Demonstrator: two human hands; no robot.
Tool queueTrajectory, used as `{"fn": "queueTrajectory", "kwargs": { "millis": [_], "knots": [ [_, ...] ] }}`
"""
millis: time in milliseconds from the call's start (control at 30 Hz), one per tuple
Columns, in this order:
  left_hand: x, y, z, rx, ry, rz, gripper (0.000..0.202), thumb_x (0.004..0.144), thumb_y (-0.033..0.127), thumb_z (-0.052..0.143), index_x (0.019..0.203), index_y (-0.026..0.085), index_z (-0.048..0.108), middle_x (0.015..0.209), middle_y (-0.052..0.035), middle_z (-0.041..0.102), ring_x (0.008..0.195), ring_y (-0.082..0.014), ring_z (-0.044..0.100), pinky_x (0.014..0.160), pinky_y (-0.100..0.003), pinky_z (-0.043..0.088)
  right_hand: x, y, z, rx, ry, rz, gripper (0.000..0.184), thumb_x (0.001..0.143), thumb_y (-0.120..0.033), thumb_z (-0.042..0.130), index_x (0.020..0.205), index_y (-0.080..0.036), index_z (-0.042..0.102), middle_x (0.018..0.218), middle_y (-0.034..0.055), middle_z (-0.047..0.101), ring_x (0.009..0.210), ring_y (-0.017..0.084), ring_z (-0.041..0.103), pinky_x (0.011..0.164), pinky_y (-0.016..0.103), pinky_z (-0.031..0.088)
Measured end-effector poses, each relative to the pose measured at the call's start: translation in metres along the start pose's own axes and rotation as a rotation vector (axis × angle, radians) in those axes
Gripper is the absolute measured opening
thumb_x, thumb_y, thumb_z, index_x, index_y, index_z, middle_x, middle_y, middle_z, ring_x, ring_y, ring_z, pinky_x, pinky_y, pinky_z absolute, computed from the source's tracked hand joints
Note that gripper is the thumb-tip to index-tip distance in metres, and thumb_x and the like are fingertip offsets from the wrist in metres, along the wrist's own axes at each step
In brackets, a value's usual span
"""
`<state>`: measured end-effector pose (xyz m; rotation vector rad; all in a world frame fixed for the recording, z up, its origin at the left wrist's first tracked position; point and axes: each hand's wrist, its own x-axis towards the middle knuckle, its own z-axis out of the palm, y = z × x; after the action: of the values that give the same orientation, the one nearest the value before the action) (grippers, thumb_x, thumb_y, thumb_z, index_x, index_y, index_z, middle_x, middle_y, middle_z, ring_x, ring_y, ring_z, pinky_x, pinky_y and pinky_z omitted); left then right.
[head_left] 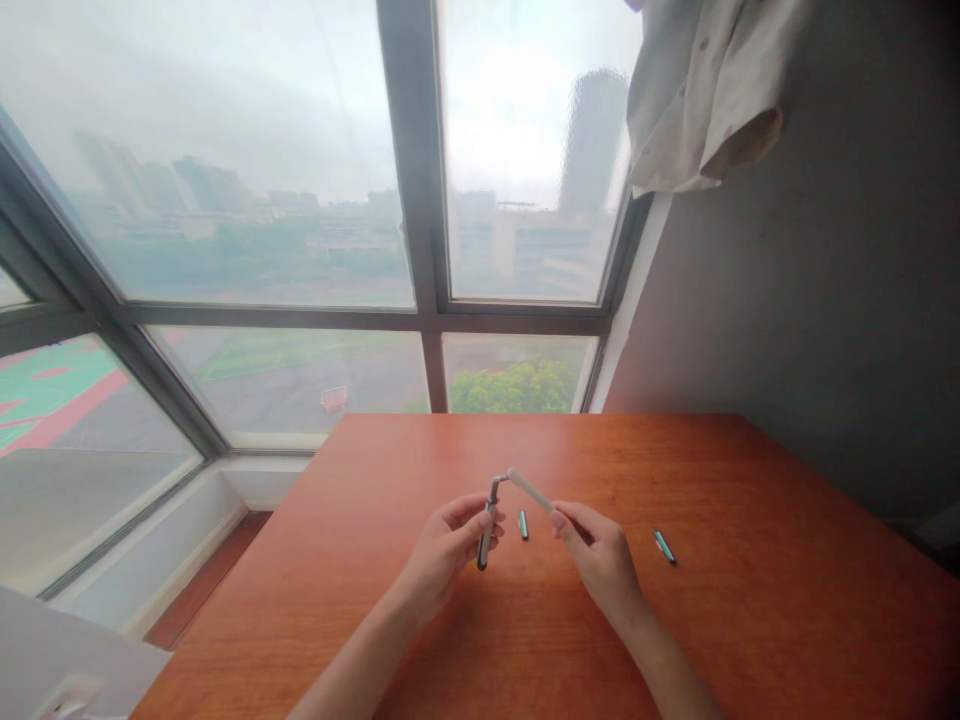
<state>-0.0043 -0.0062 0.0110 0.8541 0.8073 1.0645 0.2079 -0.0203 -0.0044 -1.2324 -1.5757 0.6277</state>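
Note:
My left hand (444,552) is closed around a grey and black razor handle (485,540), held upright with its bent neck at the top. No blade head shows on that neck. My right hand (601,556) pinches a slim whitish stick (532,490), whose far tip meets or nearly meets the razor's neck; its exact kind is too small to tell. Between my hands, a razor cartridge (523,525) with a green strip lies on the table. A second razor cartridge (664,547), also green-striped, lies to the right of my right hand.
Both hands are above a reddish-brown wooden table (360,620). Behind it stand large windows with a grey frame (429,320). A pale shirt (697,100) hangs at the upper right, in front of a grey wall (795,310).

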Motion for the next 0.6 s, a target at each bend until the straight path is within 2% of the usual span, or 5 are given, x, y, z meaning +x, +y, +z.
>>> {"fn": "queueTrajectory", "kwargs": {
  "millis": [167, 600],
  "knots": [
    [-0.0006, 0.0001, -0.0003, 0.013, -0.014, -0.011, 0.028, 0.074, 0.031, 0.073, 0.097, 0.015, 0.07, 0.094, -0.0121, 0.07, 0.074, -0.0155, 0.063, 0.071, -0.027, 0.048, 0.0001, -0.0003, -0.0002, 0.0, 0.003, -0.001, 0.03, 0.089, -0.039, 0.05, 0.088, -0.017, 0.069, 0.07, 0.0036, 0.065, 0.065, 0.017, 0.06, 0.06, 0.023, 0.045],
    [-0.0012, 0.0014, 0.0014, -0.008, -0.008, -0.017, 0.028, 0.073, 0.031, 0.075, 0.095, 0.015, 0.07, 0.092, -0.0113, 0.071, 0.074, -0.0154, 0.063, 0.071, -0.027, 0.049, -0.0008, 0.0007, -0.0011, -0.008, -0.005, 0.007, 0.03, 0.09, -0.039, 0.05, 0.091, -0.017, 0.069, 0.071, 0.0033, 0.065, 0.066, 0.017, 0.06, 0.061, 0.023, 0.044]
  ]
}}
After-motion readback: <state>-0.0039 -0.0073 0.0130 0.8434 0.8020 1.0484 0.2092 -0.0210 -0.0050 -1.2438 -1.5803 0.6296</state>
